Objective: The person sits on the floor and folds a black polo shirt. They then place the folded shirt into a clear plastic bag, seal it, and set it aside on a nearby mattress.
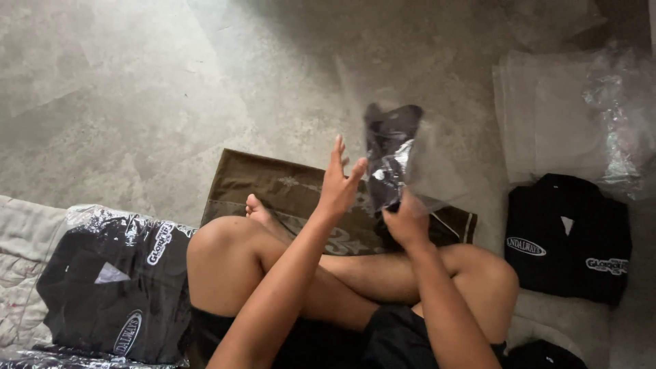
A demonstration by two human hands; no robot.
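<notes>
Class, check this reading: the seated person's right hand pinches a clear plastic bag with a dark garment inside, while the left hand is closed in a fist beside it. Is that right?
Not quite. The head view shows the left hand open, fingers spread, not in a fist. The rest stands: the right hand pinches the clear plastic bag with the dark garment inside.

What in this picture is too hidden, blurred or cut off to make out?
Head view only:
- Dark garment in the clear bag: folded and blurred by glare, so its kind is unclear.
- Right hand: its fingers are hidden behind the bag's lower end.
- Bagged black shirts at the left: cut off by the bottom edge.
- Stack of clear bags at the right: their number cannot be told through the glare.
- Left hand: open, blurred.
</notes>
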